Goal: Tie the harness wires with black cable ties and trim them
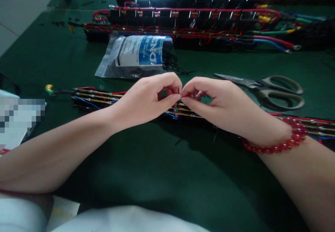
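My left hand (153,94) and my right hand (220,101) meet fingertip to fingertip over a long black strip assembly (91,98) with brass-coloured rods and red and blue wires. Both hands pinch thumb against forefinger on a thin black cable tie (178,91), mostly hidden by the fingers. Beneath them, the tie appears to go around the wires and rods, though I cannot see its full loop. A red bead bracelet circles my right wrist. Behind my left hand lies an open clear bag (136,55) of black cable ties, their ends poking out on the right.
Scissors (284,85) with dark handles lie right of my right hand, blades pointing left. More wired strip assemblies (178,26) stretch across the back of the green table (125,176). Loose tie scraps lie near the front. At the left edge is a pale packet (15,120).
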The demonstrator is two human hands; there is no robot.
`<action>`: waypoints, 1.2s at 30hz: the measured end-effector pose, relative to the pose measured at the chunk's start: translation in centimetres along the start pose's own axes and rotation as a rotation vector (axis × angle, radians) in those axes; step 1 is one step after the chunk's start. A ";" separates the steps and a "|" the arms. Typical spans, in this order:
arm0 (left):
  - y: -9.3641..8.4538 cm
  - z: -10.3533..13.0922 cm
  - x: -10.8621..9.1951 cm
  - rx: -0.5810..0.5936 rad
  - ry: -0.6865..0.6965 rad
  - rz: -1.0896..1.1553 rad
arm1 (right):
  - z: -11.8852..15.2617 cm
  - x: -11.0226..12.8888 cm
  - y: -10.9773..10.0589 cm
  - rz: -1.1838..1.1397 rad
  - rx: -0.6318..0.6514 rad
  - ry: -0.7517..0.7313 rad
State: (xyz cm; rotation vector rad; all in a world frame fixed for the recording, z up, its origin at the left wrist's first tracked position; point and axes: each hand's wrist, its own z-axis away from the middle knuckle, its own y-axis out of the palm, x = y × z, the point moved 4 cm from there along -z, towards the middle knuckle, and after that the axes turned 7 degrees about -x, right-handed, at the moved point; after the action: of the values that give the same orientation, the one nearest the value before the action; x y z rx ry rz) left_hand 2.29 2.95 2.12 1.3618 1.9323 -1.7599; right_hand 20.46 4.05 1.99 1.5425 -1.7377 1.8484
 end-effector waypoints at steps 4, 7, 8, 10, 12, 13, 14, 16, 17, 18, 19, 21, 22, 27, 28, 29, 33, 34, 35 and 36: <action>-0.2 -0.1 0.0 0.008 -0.007 0.000 | 0.0 0.0 0.0 0.005 0.002 0.009; -0.2 -0.1 0.0 0.012 -0.005 -0.017 | 0.0 0.1 -0.1 0.006 0.002 -0.002; -0.2 -0.1 0.1 0.014 -0.011 -0.028 | 0.0 0.1 -0.1 0.009 0.003 -0.003; -0.1 -0.1 0.2 0.019 -0.027 -0.040 | 0.0 0.1 -0.1 0.016 0.002 0.000; -0.1 -0.1 0.2 0.020 -0.038 -0.038 | 0.0 0.1 -0.1 0.019 0.005 0.009; -0.1 -0.1 0.2 0.021 -0.041 -0.035 | 0.0 0.1 -0.1 0.018 0.006 0.012; -0.1 -0.1 0.2 0.020 -0.044 -0.032 | 0.0 0.1 0.0 0.019 0.008 0.015; -0.1 -0.1 0.1 0.011 -0.057 -0.019 | 0.0 0.1 0.0 0.018 0.007 0.014; -0.1 0.0 0.1 0.008 -0.068 -0.009 | 0.0 0.1 0.0 0.017 0.005 0.012; -0.1 0.0 0.1 0.003 -0.078 0.004 | 0.0 0.1 0.0 0.017 0.004 0.009; -0.1 0.0 0.1 -0.004 -0.086 0.017 | 0.0 0.1 0.0 0.017 0.002 0.007; -0.1 0.0 0.1 -0.014 -0.096 0.027 | 0.0 0.0 0.0 0.016 0.004 0.002; -0.1 0.0 0.1 -0.021 -0.096 0.023 | 0.0 0.1 0.0 0.013 0.008 0.000; -0.1 0.0 0.3 -0.032 -0.080 -0.012 | 0.0 0.3 -0.1 -0.040 0.029 -0.045; -0.1 0.0 0.3 -0.029 -0.079 -0.015 | 0.0 0.4 -0.1 -0.050 0.032 -0.055; -0.1 0.0 0.4 -0.026 -0.080 -0.018 | 0.1 0.4 -0.2 -0.056 0.034 -0.062; 0.0 0.1 0.4 -0.027 -0.083 -0.025 | 0.1 0.4 -0.2 -0.042 0.028 -0.027; 0.0 0.1 0.3 -0.031 -0.078 -0.027 | 0.0 0.3 -0.1 -0.037 0.025 -0.009; 0.0 0.1 0.3 -0.032 -0.072 -0.028 | 0.0 0.2 -0.1 -0.034 0.024 0.005; 0.0 0.1 0.2 -0.033 -0.064 -0.030 | 0.0 0.2 0.0 -0.035 0.024 0.013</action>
State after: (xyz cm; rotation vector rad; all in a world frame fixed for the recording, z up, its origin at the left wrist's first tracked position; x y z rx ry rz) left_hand 2.14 3.02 1.91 1.2565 1.9489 -1.7548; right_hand 20.40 3.97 2.11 1.5564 -1.6785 1.8646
